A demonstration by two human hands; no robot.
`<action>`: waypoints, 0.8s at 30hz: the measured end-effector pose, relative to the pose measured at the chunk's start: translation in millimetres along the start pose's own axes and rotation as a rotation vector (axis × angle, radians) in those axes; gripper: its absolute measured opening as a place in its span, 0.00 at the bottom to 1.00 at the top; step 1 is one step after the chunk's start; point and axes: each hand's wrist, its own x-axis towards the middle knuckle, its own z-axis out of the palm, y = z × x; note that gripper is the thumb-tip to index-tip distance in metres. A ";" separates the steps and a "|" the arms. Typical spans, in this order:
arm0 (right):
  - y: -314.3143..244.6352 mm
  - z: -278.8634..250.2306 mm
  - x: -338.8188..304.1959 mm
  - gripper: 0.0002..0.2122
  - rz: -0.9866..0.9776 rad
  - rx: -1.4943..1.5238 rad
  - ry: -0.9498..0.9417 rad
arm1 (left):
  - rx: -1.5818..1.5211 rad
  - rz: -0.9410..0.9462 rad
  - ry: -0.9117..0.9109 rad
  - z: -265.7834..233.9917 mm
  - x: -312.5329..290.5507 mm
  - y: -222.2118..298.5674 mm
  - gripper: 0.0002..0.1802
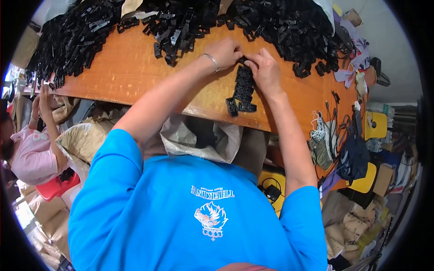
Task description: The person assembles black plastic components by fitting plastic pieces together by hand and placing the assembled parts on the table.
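Above the near part of the wooden table (pixel 135 67), my left hand (pixel 226 52) and my right hand (pixel 266 71) meet with fingers pinched. Between their fingertips is a small black plastic part (pixel 242 59), mostly covered by the fingers. Just below it, a short column of black plastic pieces (pixel 244 83) lies side by side, running toward the table's front edge. At its near end one loose black piece (pixel 232 107) sits at an angle, touching or nearly touching the column. My right wrist is beside this column.
Heaps of black plastic parts cover the far side: left (pixel 77 40), middle (pixel 178 27) and right (pixel 294 27). An open white sack (pixel 203 147) hangs below the front edge. Cables (pixel 332 119) lie at the right. Another person (pixel 36 149) works at the left.
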 end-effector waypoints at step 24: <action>-145.6 12.5 -138.1 0.12 0.074 0.410 0.016 | -0.254 0.265 -0.150 -39.5 -177.1 -26.9 0.11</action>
